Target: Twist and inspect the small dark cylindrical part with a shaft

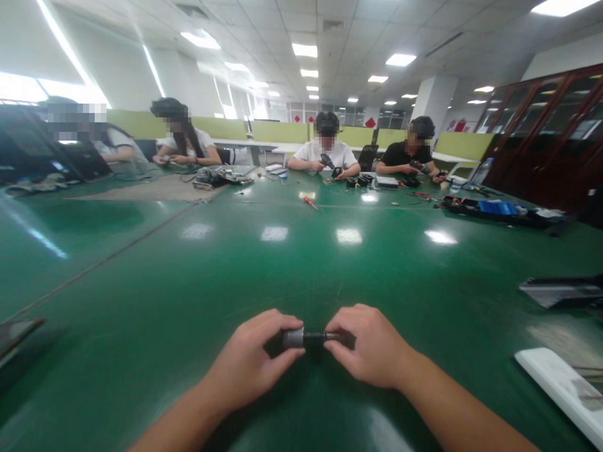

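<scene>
My left hand [252,358] pinches a short grey metal cylinder [294,338] between thumb and fingertips. A thin dark shaft [313,336] runs out of the cylinder's right side, level with the table. At the shaft's far end, my right hand [372,348] has thumb and fingers closed on a slightly thicker tip [332,336]. Both hands are low over the green table [301,276], near its front edge. The exact kind of part is too small to tell.
An orange screwdriver [309,202] lies farther back. At right are a white bar-shaped piece [560,389], a dark metal part [560,292] and a tray of tools [499,210]. Several people sit across the table, two holding power drills. A dark flat edge [16,336] shows at left.
</scene>
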The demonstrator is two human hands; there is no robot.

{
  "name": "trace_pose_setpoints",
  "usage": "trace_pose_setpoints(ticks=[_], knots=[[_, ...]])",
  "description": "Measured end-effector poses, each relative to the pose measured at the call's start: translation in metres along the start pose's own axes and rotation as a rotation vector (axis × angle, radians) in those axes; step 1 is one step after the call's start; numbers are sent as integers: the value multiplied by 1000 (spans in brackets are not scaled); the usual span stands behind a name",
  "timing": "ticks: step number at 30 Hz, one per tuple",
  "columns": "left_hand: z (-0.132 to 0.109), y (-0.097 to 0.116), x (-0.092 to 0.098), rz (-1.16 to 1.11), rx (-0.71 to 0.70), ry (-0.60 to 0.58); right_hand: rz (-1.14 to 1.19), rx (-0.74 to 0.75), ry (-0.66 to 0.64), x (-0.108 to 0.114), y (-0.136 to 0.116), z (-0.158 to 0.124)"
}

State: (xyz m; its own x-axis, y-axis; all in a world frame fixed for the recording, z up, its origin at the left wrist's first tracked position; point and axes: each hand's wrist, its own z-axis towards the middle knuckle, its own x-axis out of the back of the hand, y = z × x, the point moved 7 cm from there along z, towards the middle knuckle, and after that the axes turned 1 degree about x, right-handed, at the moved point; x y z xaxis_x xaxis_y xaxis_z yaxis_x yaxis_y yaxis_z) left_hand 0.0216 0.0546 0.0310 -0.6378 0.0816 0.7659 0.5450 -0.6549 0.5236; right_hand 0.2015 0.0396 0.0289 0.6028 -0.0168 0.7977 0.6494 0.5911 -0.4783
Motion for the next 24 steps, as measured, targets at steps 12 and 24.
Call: trace_pose_setpoints(ticks=[12,24], knots=[[0,2,1,-2,-1,2,6,1,8,0,0,0],[-1,0,0,-10,7,-5,12,-3,-1,-1,0,-1]])
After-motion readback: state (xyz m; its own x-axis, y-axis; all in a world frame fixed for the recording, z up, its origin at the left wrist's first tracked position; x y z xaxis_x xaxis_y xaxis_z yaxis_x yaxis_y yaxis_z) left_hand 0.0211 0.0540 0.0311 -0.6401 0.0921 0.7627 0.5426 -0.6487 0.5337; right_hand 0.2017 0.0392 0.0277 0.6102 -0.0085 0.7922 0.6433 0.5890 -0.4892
